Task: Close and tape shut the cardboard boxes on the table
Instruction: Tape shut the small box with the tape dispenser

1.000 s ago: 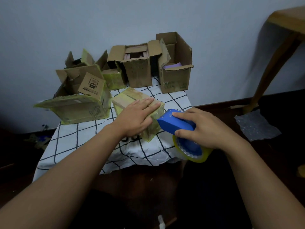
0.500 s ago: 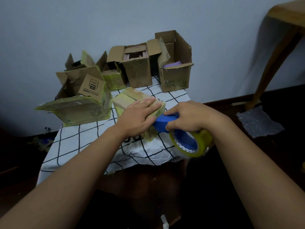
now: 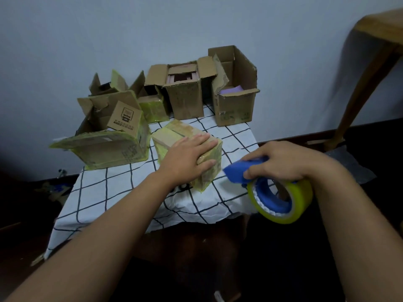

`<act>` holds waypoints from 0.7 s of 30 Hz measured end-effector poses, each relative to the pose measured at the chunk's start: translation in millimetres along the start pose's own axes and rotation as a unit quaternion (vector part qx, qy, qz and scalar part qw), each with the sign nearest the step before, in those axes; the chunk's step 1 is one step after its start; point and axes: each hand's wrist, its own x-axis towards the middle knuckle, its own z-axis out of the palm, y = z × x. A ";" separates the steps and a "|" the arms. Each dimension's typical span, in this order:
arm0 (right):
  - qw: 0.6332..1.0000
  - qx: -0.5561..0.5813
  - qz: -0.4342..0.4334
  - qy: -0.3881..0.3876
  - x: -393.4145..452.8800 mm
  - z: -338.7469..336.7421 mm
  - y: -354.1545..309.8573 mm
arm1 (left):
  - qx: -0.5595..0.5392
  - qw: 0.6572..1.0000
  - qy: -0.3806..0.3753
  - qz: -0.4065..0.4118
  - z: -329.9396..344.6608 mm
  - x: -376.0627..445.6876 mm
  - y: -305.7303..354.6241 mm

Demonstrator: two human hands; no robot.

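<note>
You face a plain pale wall (image 3: pixel 152 29), bluish grey in dim, even light. At twelve o'clock stands a small table, its top hidden under a white cloth (image 3: pixel 113 199) with a black grid that hangs creased over the near edge. At two o'clock a wooden table (image 3: pixel 379 27) shows only a rounded corner of its top and one slanted leg (the rest runs out of the picture). A dark skirting strip (image 3: pixel 305 136) meets the wall's foot behind that leg. The floor (image 3: pixel 21 203) is very dark, almost black. At three o'clock a crumpled sheet of clear wrap (image 3: pixel 351 166) lies on it; at nine o'clock, some small blurred litter (image 3: pixel 54 188).
</note>
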 end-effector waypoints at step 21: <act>0.894 0.302 -0.078 0.322 31.6 42.2 7.8 | -0.021 0.998 -0.027 -0.050 -11.7 -15.7 -2.4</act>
